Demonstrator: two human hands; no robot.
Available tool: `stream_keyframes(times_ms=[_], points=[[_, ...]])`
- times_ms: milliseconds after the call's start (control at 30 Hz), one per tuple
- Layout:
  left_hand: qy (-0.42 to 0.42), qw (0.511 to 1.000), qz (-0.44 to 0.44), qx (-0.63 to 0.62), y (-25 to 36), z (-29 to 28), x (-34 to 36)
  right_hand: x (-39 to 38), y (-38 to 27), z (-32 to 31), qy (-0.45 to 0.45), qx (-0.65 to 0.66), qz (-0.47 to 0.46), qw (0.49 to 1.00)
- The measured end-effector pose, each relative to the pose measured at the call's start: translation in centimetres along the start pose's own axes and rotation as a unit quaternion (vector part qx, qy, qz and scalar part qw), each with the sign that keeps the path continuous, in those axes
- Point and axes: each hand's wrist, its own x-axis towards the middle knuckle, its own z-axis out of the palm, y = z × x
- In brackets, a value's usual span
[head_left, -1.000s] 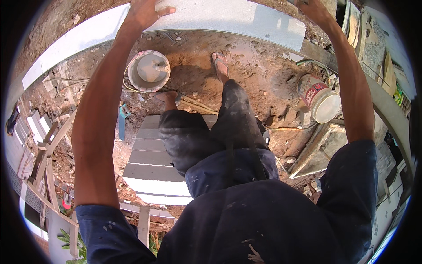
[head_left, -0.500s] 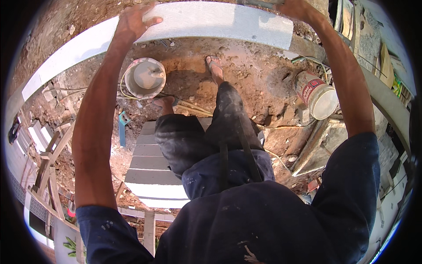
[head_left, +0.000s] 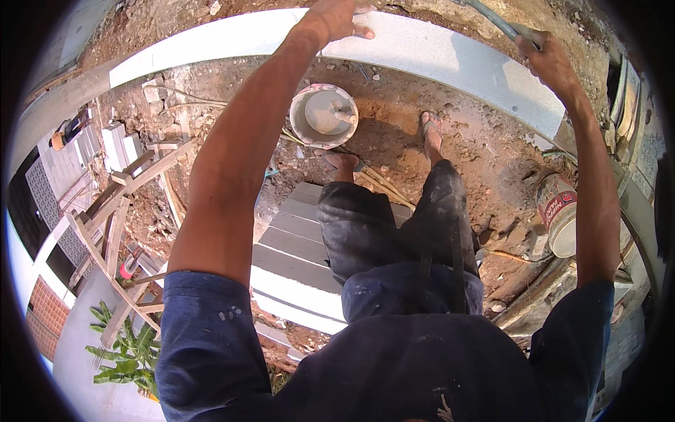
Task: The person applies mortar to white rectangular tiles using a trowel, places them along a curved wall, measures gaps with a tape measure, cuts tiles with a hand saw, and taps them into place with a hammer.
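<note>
A long row of pale grey-white blocks point(head_left: 415, 46) curves across the far side, with sunlight and shadow on its face. My left hand point(head_left: 339, 22) rests at its upper edge, thumb stretched out over the near face; the other fingers are partly hidden at the picture's rim. Farther right, my right hand point(head_left: 550, 65) is closed round a grey-blue tube-like handle point(head_left: 496, 20). This handle slants up and left beyond the blocks, and its far end is out of the picture. Below my left hand stands a round bucket point(head_left: 301, 128) of grey wet mix, with a tool partly sunk in it.
Grey blocks point(head_left: 299, 243) are stacked close behind my legs. At right a dirty paint bucket point(head_left: 559, 211) lies tilted. A wooden frame point(head_left: 105, 211) stands at left, near a leafy plant point(head_left: 126, 352). My sandalled feet stand on uneven muddy earth point(head_left: 394, 141).
The view has swung left, so most things sit farther right. More of my right hand and its handle now shows. My left hand still lies at the blocks' upper edge.
</note>
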Motion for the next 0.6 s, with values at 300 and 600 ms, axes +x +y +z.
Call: stream_keyframes(times_ms=[300, 600], points=[[-0.017, 0.997, -0.022, -0.065, 0.5, -0.4, -0.6, -1.4, -3.8, 2.9, -0.052, -0.069, -0.006, 0.996], [0.067, 0.998, -0.009, 0.016, 3.9, 0.6, -1.0, -12.7, 2.6, 6.1, 0.152, 0.157, 0.077, 0.973]])
